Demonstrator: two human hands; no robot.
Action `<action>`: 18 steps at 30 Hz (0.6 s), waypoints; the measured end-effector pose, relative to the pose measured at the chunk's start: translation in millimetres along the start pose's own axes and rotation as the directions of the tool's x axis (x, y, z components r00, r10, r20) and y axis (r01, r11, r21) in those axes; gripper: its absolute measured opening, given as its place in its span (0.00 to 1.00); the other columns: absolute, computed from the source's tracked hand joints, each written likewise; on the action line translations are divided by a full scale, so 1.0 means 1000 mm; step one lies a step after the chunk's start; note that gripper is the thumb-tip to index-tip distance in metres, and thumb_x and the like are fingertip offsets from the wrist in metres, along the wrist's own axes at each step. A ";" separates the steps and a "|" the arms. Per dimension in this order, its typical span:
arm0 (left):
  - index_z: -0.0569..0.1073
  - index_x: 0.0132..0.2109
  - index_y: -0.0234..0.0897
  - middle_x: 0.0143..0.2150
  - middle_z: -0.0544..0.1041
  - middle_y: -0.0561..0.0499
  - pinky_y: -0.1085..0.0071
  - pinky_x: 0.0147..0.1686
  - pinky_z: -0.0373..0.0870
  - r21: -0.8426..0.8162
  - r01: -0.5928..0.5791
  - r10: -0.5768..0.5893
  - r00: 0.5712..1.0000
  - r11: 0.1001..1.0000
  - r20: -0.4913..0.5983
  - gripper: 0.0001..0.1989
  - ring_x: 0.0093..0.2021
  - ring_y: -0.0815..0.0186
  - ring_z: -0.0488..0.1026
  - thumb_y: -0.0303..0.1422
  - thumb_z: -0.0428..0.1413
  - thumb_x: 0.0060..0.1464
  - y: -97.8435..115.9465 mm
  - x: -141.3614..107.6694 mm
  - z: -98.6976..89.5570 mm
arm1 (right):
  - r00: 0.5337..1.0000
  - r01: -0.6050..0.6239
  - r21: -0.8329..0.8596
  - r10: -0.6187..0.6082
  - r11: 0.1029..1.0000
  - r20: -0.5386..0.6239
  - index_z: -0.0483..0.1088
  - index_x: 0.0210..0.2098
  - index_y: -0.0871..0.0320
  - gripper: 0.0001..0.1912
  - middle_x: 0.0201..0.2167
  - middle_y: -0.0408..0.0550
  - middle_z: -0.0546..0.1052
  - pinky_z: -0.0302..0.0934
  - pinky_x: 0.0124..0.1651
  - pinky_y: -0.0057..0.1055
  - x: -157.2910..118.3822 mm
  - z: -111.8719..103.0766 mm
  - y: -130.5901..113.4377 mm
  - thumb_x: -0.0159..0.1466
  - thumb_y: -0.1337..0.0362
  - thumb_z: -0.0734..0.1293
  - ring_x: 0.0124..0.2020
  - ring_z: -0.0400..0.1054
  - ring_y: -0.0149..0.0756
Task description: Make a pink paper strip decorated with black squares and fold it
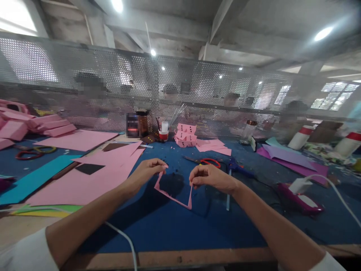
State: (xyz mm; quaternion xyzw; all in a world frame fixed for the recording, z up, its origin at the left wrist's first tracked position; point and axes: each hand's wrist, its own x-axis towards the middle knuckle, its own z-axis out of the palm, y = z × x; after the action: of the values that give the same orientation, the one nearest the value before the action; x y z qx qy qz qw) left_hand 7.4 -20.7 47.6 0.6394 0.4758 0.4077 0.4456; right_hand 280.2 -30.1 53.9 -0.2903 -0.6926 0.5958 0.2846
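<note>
A thin pink strip (pixel 173 199), folded into a squared U, hangs above the blue tabletop. My left hand (pixel 149 169) pinches its left end between thumb and fingers. At the other end, my right hand (pixel 207 176) pinches the upright right side. Just beyond my right hand lie scissors with red handles (pixel 210 162), and a blue glue gun (pixel 239 169) rests to the right with a clear glue stick (pixel 228 192) in it. Pink pieces with black dots (pixel 186 135) are stacked farther back.
Large pink sheets (pixel 70 188), a teal sheet (pixel 39 178) and more scissors (pixel 34 151) lie left. Folded pink boxes (pixel 53 124) pile up at far left. Purple sheets (pixel 293 162) and a magenta power strip (pixel 300 199) sit right. A perforated metal screen (pixel 203 86) stands behind, with people beyond it.
</note>
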 end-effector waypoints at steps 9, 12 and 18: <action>0.77 0.38 0.37 0.34 0.78 0.50 0.66 0.39 0.66 0.067 -0.020 0.024 0.998 0.998 -0.054 0.13 0.36 0.61 0.73 0.41 0.60 0.50 0.001 -0.004 -0.001 | 0.999 -0.040 0.081 0.042 0.996 -0.018 0.74 0.37 0.60 0.12 0.34 0.46 0.78 0.68 0.42 0.27 0.006 0.006 0.005 0.58 0.59 0.74 0.35 0.73 0.28; 0.78 0.39 0.37 0.37 0.79 0.48 0.65 0.41 0.67 0.146 -0.038 0.049 0.996 0.989 -0.070 0.15 0.39 0.59 0.74 0.43 0.58 0.51 0.002 -0.004 -0.002 | 0.999 -0.041 0.063 0.042 0.997 -0.013 0.74 0.35 0.61 0.13 0.34 0.45 0.77 0.67 0.43 0.27 0.005 0.006 0.010 0.58 0.58 0.74 0.35 0.72 0.29; 0.76 0.45 0.40 0.48 0.77 0.48 0.63 0.47 0.66 0.451 -0.191 0.303 0.934 0.872 -0.190 0.15 0.48 0.58 0.72 0.43 0.56 0.55 0.018 -0.018 0.010 | 1.000 -0.021 0.070 0.021 0.997 0.005 0.74 0.36 0.61 0.16 0.32 0.44 0.76 0.67 0.43 0.29 0.005 0.007 0.013 0.56 0.56 0.75 0.34 0.72 0.30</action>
State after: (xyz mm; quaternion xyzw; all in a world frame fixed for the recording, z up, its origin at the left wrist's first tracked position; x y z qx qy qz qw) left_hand 17.1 -42.5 60.4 0.7191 0.5200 0.4267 0.1743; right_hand 272.5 -29.7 40.8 -0.2863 -0.6688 0.6232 0.2869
